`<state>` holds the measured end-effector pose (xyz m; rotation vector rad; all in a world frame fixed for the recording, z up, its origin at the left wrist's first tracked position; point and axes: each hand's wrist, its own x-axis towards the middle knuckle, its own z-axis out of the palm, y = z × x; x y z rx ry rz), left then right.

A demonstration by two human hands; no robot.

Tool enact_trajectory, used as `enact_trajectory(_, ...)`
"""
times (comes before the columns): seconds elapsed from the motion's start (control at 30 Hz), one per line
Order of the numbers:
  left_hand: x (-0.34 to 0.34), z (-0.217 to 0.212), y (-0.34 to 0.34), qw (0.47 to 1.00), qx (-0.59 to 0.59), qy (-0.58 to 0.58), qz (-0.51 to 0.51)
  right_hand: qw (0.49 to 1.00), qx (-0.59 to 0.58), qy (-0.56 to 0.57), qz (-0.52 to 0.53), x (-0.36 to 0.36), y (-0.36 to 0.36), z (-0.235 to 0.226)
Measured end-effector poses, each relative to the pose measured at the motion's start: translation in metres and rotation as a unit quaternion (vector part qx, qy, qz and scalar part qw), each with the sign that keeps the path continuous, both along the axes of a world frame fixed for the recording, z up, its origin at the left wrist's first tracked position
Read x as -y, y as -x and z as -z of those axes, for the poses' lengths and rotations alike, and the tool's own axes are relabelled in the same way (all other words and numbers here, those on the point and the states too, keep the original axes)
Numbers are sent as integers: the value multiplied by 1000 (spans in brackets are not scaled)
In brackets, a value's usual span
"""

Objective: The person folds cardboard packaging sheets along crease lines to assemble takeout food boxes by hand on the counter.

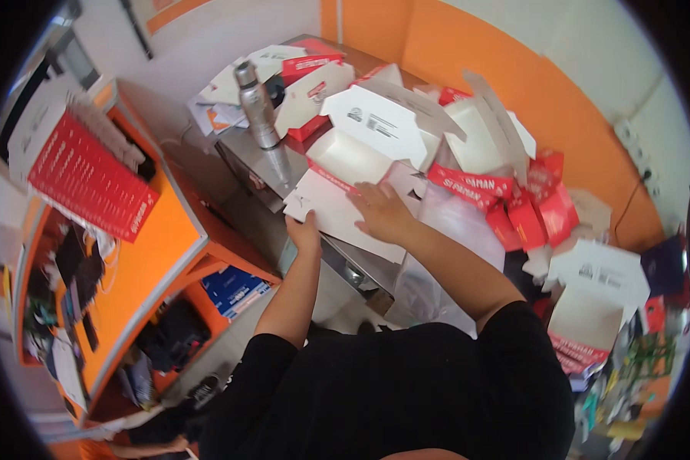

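Two bare forearms (456, 268) are reaching forward from black sleeves (517, 337). The left grip (305, 232) is touching the near-left edge of a white card panel (333, 218); whether it is clamping there, I cannot tell. The right grip (389, 217) is resting on the panel's right part, fingers spread apart. Just beyond, an open box (349, 157) is sitting on the grey desk (245, 161), its white lid (387, 123) showing small dark print. White lettering is crossing a red strip (471, 188) to the right. Farther left, a silver bottle (257, 103) is standing.
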<state>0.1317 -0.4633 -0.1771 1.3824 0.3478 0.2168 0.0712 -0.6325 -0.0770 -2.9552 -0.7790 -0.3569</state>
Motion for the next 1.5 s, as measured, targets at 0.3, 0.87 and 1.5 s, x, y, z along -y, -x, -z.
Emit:
enact_trajectory(0.3, 18, -28, 4, 954, -27, 272, 124, 991, -35, -31, 124, -3, -52, 24)
enact_trajectory(0.87, -150, -33, 61, 906, -100, 397, 106, 968, 155, -87, 174, -11, -38, 22)
enact_trajectory(1.5, -345, -165, 153, 984, 158, -44, -65, 821, -246, -512, -51, -155, -80, 0)
